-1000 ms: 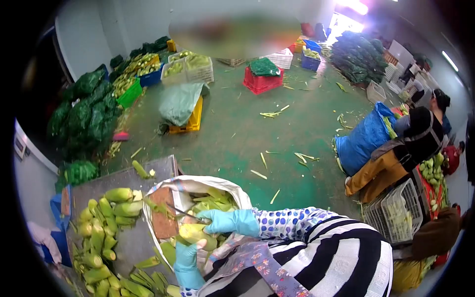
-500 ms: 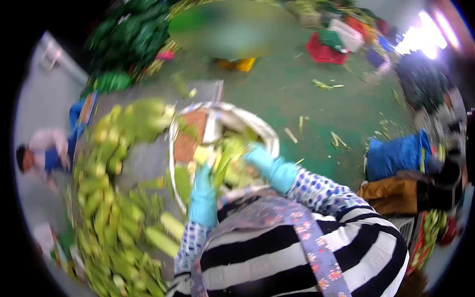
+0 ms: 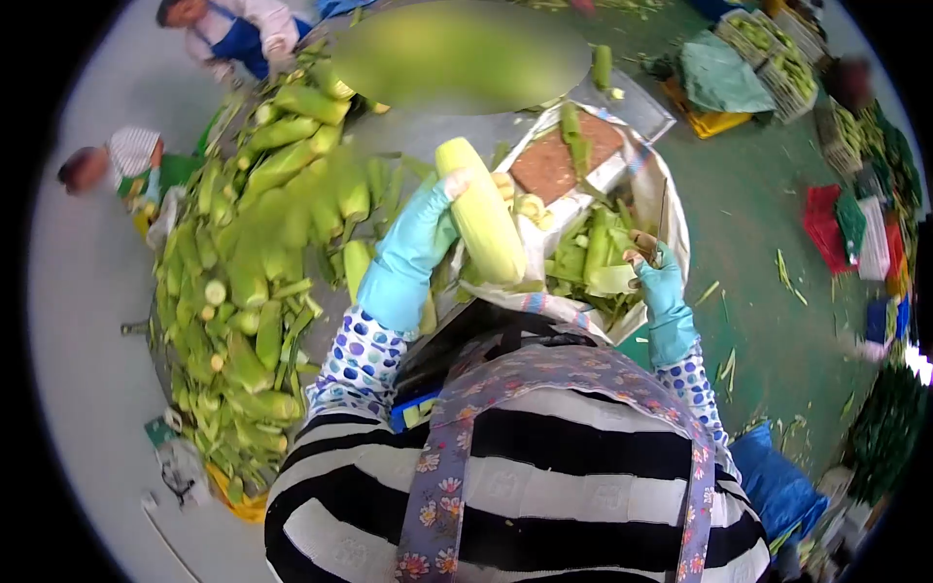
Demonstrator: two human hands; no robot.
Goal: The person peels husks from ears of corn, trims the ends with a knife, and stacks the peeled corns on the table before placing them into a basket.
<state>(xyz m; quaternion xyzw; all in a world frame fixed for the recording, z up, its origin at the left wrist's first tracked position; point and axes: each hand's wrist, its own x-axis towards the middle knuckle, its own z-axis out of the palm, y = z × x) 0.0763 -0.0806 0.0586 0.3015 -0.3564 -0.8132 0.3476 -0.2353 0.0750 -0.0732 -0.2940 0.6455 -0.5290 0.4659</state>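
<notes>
My left hand (image 3: 413, 253), in a turquoise glove with bare fingertips showing, grips a pale green trimmed ear of corn (image 3: 481, 214) and holds it tilted over the near left rim of a white sack (image 3: 666, 189). My right hand (image 3: 663, 291), gloved the same way, is closed at the sack's right side. A thin dark blade (image 3: 664, 209), seemingly a knife, rises from it; its handle is hidden. Below, in the sack, lie loose green husks (image 3: 598, 253) and cut corn ends (image 3: 532, 208). A brown board (image 3: 569, 160) rests across the sack's far side.
A large heap of unhusked corn (image 3: 243, 282) covers the table to my left. Two co-workers, one in a blue apron (image 3: 243, 44) and one in a striped top (image 3: 134, 151), are beyond it. Crates (image 3: 787, 73) and a blue sack (image 3: 777, 476) stand on the green floor at right.
The view has swung, so the sack appears farther right. My hands have moved apart: the left now holds up the trimmed ear, and the right is at the sack's right side.
</notes>
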